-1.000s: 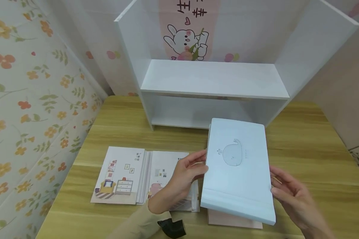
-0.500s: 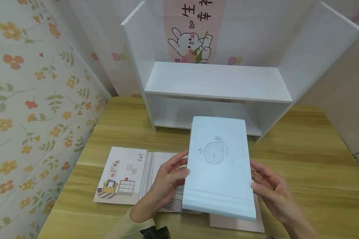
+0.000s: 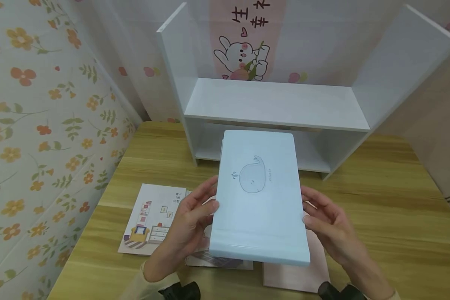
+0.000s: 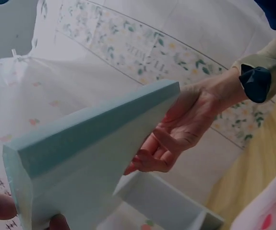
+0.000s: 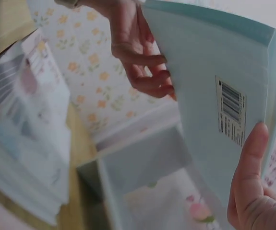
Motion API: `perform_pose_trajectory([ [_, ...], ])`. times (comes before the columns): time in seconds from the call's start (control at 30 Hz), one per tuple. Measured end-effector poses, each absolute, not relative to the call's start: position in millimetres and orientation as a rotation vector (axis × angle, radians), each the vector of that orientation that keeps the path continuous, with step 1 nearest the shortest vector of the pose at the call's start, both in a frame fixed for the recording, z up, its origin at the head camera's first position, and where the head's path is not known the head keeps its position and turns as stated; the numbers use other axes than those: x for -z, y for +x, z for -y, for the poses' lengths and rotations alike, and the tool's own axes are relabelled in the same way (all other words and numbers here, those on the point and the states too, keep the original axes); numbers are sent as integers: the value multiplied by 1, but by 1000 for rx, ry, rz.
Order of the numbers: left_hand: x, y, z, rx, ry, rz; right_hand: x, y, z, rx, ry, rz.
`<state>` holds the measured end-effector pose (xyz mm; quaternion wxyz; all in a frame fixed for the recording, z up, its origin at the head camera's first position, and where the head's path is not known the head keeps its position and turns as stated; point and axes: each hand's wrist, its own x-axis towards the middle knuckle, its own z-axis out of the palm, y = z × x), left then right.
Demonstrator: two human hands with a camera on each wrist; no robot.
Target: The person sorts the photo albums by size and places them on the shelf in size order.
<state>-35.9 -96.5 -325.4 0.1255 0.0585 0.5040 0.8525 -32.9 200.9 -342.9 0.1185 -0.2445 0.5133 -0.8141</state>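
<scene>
A light-blue folder (image 3: 260, 208) with a whale drawing on its cover is held up above the table, its spine edge toward me. My left hand (image 3: 185, 227) grips its left edge, thumb on the cover. On the opposite edge my right hand (image 3: 331, 227) grips it the same way. The right wrist view shows a barcode label (image 5: 231, 110) on the folder's back, with the right thumb pressing near it. Beneath it on the table, partly hidden, lie a pale pink book (image 3: 296, 277) and illustrated white books (image 3: 153, 221).
A white two-level shelf (image 3: 281, 104) with tall side panels stands at the back of the wooden table (image 3: 390, 208). A flowered curtain (image 3: 41, 146) hangs at the left, and a rabbit print (image 3: 243, 54) is on the cloth behind the shelf.
Both hands have carried the folder leftward and slightly up, from over the pink book toward the middle. More of the pink book shows now. The head view has shifted slightly.
</scene>
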Motion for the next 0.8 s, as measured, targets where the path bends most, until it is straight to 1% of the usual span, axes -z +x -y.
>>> perform_pose_trajectory([
  [0.2,309,-42,103,-2532,232,-1487,327,-45,-189,2435,-816,-1419],
  [0.43,294,-49,108,-2563,252,-1503,309,-53,-181,2452,-758,-1474],
  [0.57,285,-57,109,-2601,224,-1494,302,-63,-178,2464,-763,-1492],
  [0.8,272,-81,110,-2674,139,-1411,285,-86,-166,2500,-591,-1560],
])
